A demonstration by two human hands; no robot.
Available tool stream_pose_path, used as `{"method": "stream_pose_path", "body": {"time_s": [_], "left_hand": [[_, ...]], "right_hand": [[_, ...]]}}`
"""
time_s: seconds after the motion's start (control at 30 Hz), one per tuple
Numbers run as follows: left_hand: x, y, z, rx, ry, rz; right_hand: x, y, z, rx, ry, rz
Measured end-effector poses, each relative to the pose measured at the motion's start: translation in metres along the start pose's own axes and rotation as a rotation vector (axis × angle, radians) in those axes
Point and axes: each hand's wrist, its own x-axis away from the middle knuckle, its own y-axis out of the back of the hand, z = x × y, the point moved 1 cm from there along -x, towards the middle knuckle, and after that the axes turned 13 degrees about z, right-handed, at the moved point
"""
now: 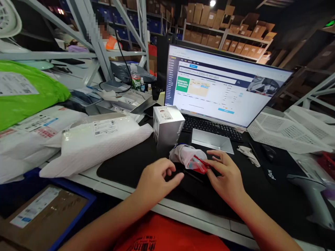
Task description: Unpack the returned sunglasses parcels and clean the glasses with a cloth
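Note:
My right hand [227, 173] pinches a red item [200, 163] between thumb and fingers; its exact kind is hard to make out. Clear plastic shows around it, at the mouth of a crumpled whitish pouch [184, 154] lying on the black desk mat [123, 167]. To the left of the pouch, my left hand [160, 176] hovers with thumb and fingers apart, holding nothing. Just behind the pouch stands an upright silver-grey box [167, 127] with a label on top. An open silver box part [212, 140] lies behind my right hand, in front of the keyboard [209, 126].
A monitor [209, 90] rises at the back. White wrapped parcels [104, 143] and a green bag [23, 92] crowd the left. On the right are a mouse [268, 152], a barcode scanner [312, 195] and white baskets [277, 130]. A person in an orange vest [112, 43] is far behind.

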Motion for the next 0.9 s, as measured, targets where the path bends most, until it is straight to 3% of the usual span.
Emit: {"method": "stream_pose_path", "body": {"time_s": [0.13,0.27,0.4,0.5,0.6,0.67,0.73,0.83,0.9], "left_hand": [[-0.003,-0.037,0.008,0.099,0.104,0.104],[-0.018,-0.043,0.01,0.263,0.073,0.037],[-0.017,-0.042,0.008,0.295,-0.1,-0.014],[-0.011,-0.045,-0.001,0.206,-0.321,0.035],[-0.003,-0.046,-0.006,0.087,-0.547,0.111],[0.003,-0.044,-0.001,0.064,-0.598,0.131],[0.008,-0.038,0.012,0.102,-0.522,0.031],[0.013,-0.029,0.034,0.217,-0.141,-0.24],[0.01,-0.027,0.041,0.258,0.033,-0.242]], "right_hand": [[-0.012,0.001,0.006,0.062,0.055,0.047],[-0.014,0.003,0.013,0.075,0.086,0.071],[-0.014,-0.001,0.018,0.104,0.049,0.063],[-0.024,-0.01,0.023,0.245,0.055,0.073],[-0.039,-0.019,0.026,0.324,0.136,0.172],[-0.046,-0.021,0.025,0.305,0.188,0.234],[-0.047,-0.02,0.022,0.271,0.205,0.263],[-0.041,-0.017,0.019,0.24,0.209,0.251],[-0.036,-0.017,0.019,0.234,0.227,0.234]]}}
